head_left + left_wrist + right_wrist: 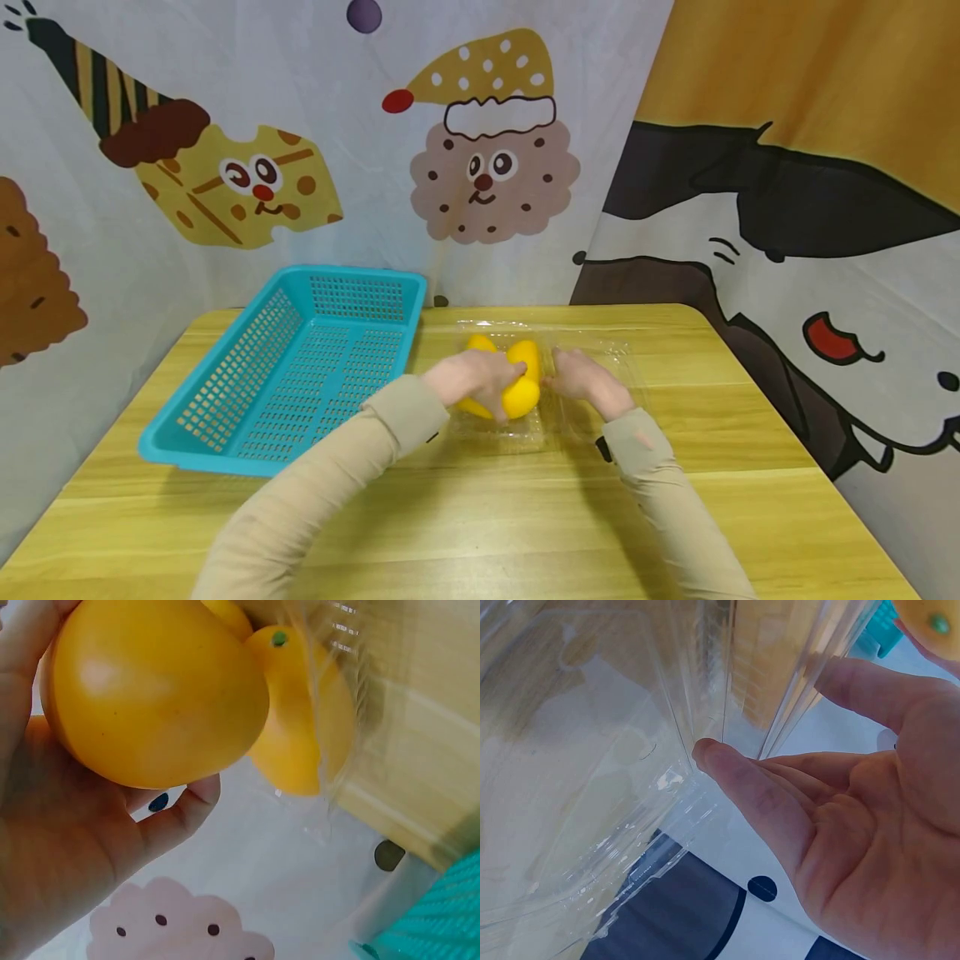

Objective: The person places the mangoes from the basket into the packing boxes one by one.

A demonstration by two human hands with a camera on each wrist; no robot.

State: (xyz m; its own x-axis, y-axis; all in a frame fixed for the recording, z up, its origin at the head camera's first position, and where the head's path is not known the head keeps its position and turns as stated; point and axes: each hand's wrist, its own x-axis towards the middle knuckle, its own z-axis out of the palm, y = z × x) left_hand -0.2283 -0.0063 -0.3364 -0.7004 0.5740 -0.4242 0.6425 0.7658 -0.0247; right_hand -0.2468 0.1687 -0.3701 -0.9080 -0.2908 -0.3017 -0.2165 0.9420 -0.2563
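Note:
A clear plastic clamshell box (504,443) lies unfolded on the table with several yellow mangoes (527,357) in its left half. My left hand (474,377) grips one mango (154,694), thumb and fingers around its sides, over that half. Beside it in the left wrist view, another mango (289,724) with a green stem spot lies against the clear wall. My right hand (870,795) pinches the clear plastic edge near the fold between the two halves. The box's right half, the lid (592,750), spreads under and beyond that hand.
A blue perforated plastic basket (415,333) stands on the left of the wooden table (480,533), with nothing visible inside. Behind the table hangs a cloth (360,250) printed with cartoon food and an animal face.

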